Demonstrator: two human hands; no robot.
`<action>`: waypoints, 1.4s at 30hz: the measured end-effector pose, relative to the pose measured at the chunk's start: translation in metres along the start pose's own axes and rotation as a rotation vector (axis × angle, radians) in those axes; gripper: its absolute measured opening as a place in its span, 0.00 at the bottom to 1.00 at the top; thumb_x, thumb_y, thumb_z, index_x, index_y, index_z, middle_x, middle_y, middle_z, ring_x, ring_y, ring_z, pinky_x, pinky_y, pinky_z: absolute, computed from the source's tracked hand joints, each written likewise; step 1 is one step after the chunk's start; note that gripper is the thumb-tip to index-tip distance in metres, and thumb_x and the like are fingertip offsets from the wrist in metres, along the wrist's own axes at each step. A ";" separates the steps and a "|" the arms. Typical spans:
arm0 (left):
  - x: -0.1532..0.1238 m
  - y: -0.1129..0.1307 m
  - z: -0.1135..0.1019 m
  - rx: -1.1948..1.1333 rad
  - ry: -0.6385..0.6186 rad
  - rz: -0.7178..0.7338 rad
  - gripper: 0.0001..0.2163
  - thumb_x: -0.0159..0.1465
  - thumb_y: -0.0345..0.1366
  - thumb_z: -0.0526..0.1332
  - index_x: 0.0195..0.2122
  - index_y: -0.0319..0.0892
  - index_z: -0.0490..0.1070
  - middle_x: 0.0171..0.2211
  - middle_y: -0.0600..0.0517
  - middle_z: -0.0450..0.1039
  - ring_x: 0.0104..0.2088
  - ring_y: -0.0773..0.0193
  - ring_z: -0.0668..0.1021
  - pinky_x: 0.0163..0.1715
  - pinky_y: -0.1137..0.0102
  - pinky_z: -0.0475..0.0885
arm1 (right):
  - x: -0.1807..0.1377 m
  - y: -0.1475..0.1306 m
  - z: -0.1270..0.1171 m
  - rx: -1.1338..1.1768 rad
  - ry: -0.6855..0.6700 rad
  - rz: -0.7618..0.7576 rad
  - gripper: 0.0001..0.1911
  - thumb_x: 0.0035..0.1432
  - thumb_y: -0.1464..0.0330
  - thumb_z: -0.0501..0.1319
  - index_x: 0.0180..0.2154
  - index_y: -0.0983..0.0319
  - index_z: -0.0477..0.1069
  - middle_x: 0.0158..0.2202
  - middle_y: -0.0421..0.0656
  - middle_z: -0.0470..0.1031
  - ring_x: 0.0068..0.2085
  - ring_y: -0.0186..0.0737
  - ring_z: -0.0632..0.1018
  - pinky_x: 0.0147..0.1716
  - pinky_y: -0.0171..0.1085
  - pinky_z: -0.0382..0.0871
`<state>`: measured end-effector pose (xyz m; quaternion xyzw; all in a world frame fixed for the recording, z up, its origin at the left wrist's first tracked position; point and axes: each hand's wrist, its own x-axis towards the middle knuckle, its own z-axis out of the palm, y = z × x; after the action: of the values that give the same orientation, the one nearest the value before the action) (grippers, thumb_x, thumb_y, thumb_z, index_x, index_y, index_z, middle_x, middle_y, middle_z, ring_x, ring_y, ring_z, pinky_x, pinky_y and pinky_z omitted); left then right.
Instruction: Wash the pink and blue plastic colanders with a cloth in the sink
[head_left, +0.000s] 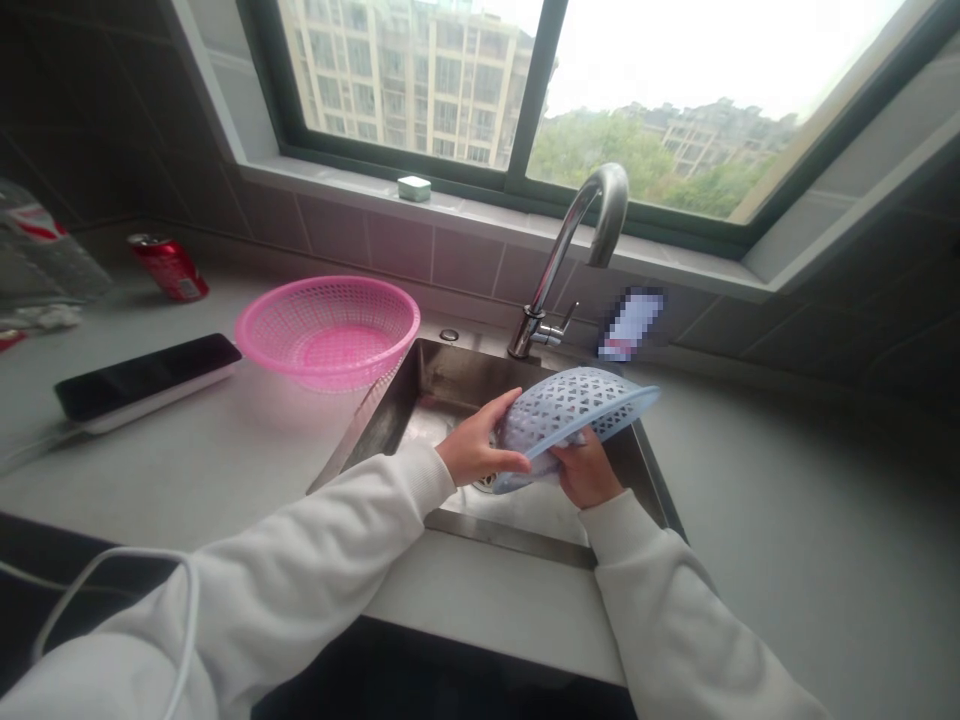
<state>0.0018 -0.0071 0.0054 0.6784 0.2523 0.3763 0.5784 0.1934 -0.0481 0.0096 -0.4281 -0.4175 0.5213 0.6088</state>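
A light blue plastic colander (559,405) with patterned holes is tilted on its side over the steel sink (517,525), its open mouth turned toward me and downward. My left hand (480,450) grips it from the left, thumb at the rim and fingers against the outer wall. My right hand (589,470) reaches into the mouth from below. Its fingers are mostly hidden behind the rim, and a small whitish patch shows beside them, too unclear to name. Part of the drain is visible beneath the colander.
A curved faucet (536,315) rises behind the sink. Left of it stand a pink basket (330,350), a black-topped device (150,380), a red can (169,265) and a clear bottle (56,240). A blurred phone-like object (631,325) leans at the wall; a small green-white box (414,188) sits on the sill.
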 end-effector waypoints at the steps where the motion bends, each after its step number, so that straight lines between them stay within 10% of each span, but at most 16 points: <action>1: 0.000 -0.001 -0.001 0.005 -0.014 -0.005 0.57 0.43 0.51 0.77 0.70 0.44 0.50 0.69 0.39 0.54 0.68 0.38 0.59 0.68 0.47 0.53 | 0.001 -0.002 -0.001 0.053 0.040 -0.011 0.25 0.38 0.64 0.77 0.41 0.54 0.76 0.40 0.40 0.82 0.48 0.50 0.81 0.56 0.53 0.72; 42: -0.003 0.006 0.009 0.089 0.012 0.085 0.49 0.45 0.46 0.75 0.67 0.44 0.55 0.65 0.40 0.59 0.64 0.41 0.65 0.65 0.50 0.59 | 0.001 -0.006 -0.002 0.213 0.097 -0.008 0.26 0.40 0.59 0.76 0.42 0.55 0.75 0.43 0.41 0.82 0.49 0.53 0.80 0.52 0.55 0.75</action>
<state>0.0067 -0.0155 0.0107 0.7112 0.2432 0.3932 0.5296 0.1967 -0.0477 0.0148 -0.3839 -0.3318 0.5388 0.6724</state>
